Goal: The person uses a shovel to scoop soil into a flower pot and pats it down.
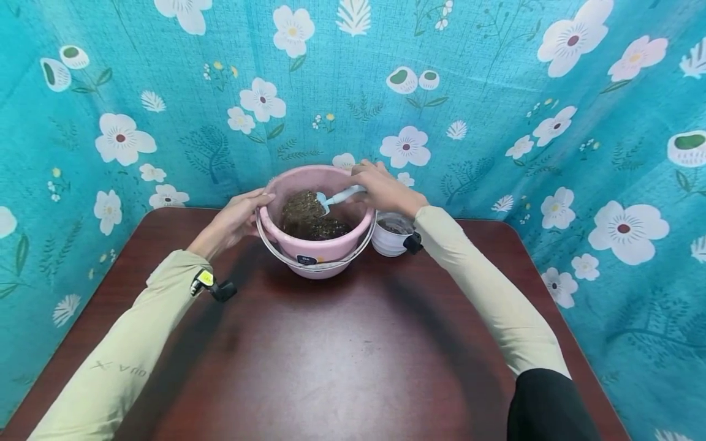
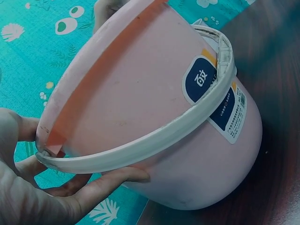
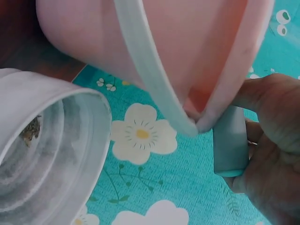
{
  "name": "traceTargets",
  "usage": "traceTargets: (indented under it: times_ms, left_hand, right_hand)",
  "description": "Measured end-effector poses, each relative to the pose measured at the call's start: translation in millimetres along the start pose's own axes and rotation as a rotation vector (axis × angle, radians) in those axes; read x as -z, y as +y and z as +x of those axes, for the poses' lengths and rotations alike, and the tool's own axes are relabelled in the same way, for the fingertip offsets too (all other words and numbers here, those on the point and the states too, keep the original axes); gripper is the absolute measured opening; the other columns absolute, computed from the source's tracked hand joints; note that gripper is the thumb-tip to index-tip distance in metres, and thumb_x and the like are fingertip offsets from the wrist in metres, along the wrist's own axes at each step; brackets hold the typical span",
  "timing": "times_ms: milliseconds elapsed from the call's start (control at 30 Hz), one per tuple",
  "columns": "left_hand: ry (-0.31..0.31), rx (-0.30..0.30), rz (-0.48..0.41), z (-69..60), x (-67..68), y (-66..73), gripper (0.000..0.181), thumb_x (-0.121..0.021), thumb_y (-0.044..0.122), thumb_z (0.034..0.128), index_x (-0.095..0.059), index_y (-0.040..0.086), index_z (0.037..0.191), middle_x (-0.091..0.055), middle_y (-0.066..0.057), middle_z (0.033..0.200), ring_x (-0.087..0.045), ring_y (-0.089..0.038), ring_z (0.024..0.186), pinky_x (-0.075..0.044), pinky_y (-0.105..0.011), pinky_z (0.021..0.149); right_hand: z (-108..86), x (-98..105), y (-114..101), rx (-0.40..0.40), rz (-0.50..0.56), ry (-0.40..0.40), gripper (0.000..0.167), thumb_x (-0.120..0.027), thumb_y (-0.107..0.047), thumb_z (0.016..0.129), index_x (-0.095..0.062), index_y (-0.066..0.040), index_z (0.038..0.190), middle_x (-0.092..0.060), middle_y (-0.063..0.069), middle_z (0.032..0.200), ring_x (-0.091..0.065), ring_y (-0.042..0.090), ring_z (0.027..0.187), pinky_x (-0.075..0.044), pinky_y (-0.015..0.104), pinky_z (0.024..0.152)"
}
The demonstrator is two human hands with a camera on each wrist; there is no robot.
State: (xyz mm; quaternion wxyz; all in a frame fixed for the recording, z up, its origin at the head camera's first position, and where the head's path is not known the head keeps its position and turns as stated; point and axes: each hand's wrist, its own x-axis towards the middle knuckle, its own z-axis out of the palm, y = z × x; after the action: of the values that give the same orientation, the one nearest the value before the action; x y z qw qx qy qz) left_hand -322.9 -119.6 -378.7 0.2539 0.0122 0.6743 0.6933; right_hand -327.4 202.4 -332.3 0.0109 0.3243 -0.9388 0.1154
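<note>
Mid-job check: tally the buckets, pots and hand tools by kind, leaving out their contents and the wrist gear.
Pink bucket: 1
White pot: 1
Light-blue hand tool, held in the right hand: 1
Total: 3

Head view: bucket label [image 1: 306, 260] illegibly small; scoop handle [image 1: 347, 195] partly hidden.

The head view is looking forward and down over the table [image 1: 331, 355] and bucket [image 1: 336, 249]. At close range, the left-wrist view is facing the bucket's labelled side; the right-wrist view is facing its right side and the pot [image 3: 28, 93]. Both are sharing the handle [image 2: 140, 151].
</note>
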Motion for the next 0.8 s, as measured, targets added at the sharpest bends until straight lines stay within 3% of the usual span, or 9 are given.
traceTargets:
  times_ms: [233, 367, 467, 533, 700, 800]
  left_hand:
    - [0.01, -0.005, 0.001, 1.9, 0.9, -2.3, 0.06, -0.052, 0.027, 0.1102, -0.032, 0.017, 0.166, -0.063, -0.002, 0.085, -0.07, -0.013, 0.068, -0.069, -0.043, 0.068]
    - [0.016, -0.001, 0.011, 1.6, -0.7, -3.4, 0.061, -0.051, 0.028, 0.1101, -0.031, 0.019, 0.166, -0.062, -0.009, 0.105, -0.07, -0.012, 0.071, -0.069, -0.042, 0.069]
    - [0.024, 0.01, 0.012, 1.5, -1.4, -4.2, 0.06, -0.05, 0.028, 0.1103, -0.03, 0.02, 0.167, -0.053, -0.016, 0.131, -0.072, -0.013, 0.081, -0.069, -0.042, 0.07]
    - [0.028, 0.017, 0.007, 2.2, -1.2, -4.5, 0.06, -0.05, 0.029, 0.1106, -0.03, 0.021, 0.167, -0.048, -0.018, 0.141, -0.071, -0.018, 0.096, -0.069, -0.043, 0.071]
    - [0.027, 0.02, 0.002, 4.0, -1.6, -3.2, 0.061, -0.051, 0.03, 0.1104, -0.03, 0.021, 0.167, -0.044, -0.017, 0.15, -0.051, -0.032, 0.134, -0.069, -0.044, 0.073]
    - [0.024, 0.022, 0.008, 3.5, -1.6, -2.3, 0.06, -0.051, 0.029, 0.1104, -0.03, 0.021, 0.167, -0.044, -0.018, 0.151, -0.051, -0.033, 0.133, -0.069, -0.043, 0.073]
  right_hand:
    - [-9.3, 6.4, 8.1, 0.009, 0.032, 0.044, 0.035, -0.077, -0.011, 0.095, -0.077, -0.019, 0.129, -0.065, 0.007, 0.106, -0.044, 0.026, 0.101, -0.032, 0.039, 0.083]
    - [-16.5, 11.9, 11.4, 0.015, 0.028, 0.065, 0.035, -0.074, -0.007, 0.097, -0.076, -0.017, 0.131, -0.064, 0.006, 0.106, -0.045, 0.026, 0.101, -0.032, 0.039, 0.083]
    - [-20.2, 14.9, 14.2, 0.011, 0.027, 0.077, 0.033, -0.073, -0.011, 0.098, -0.075, -0.013, 0.131, -0.066, 0.007, 0.11, -0.047, 0.026, 0.103, -0.033, 0.04, 0.084]
    - [-22.2, 16.7, 16.6, 0.011, 0.024, 0.086, 0.032, -0.074, -0.013, 0.099, -0.075, -0.01, 0.13, -0.066, 0.009, 0.111, -0.048, 0.028, 0.102, -0.035, 0.042, 0.084]
    - [-29.6, 22.2, 24.2, 0.0, 0.018, 0.097, 0.029, -0.074, -0.015, 0.099, -0.075, -0.009, 0.127, -0.069, 0.012, 0.115, -0.053, 0.031, 0.106, -0.042, 0.05, 0.088]
    - [-36.7, 26.7, 29.9, -0.01, 0.012, 0.106, 0.029, -0.074, -0.014, 0.099, -0.075, -0.007, 0.127, -0.069, 0.013, 0.112, -0.054, 0.032, 0.102, -0.043, 0.051, 0.087]
